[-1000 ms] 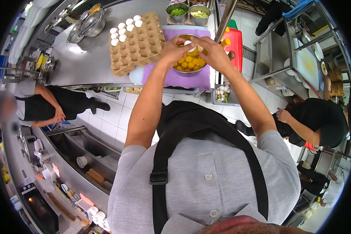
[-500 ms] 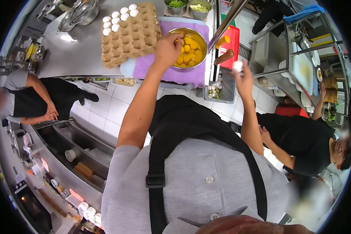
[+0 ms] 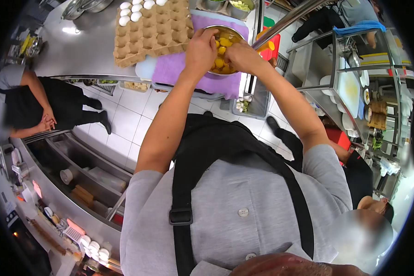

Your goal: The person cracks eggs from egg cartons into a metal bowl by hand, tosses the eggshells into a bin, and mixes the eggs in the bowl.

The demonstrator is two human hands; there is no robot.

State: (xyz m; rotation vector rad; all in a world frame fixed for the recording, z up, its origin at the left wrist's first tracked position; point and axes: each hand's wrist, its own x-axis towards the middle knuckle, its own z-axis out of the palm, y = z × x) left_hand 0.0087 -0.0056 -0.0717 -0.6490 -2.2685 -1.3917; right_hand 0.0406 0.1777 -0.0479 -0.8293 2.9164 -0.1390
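A metal bowl holds several egg yolks in clear egg white and stands on a purple cloth. My left hand is at its left side, fingers curled over the rim. From the right, my right hand reaches over the rim, its fingers bent together and pointing down at the yolks. Its fingertips are partly hidden, and I cannot make out anything in them. Left of the bowl lies a cardboard egg tray, with several white eggs at its far left corner.
Two metal containers with chopped greens stand behind the bowl. A grey bin with shells and scraps sits below the counter edge. A metal pole slants past on the right. Co-workers stand at left and right.
My right hand has moved left from beside the counter, where it held something white, into the bowl; the white thing no longer shows. My left hand stays at the bowl.
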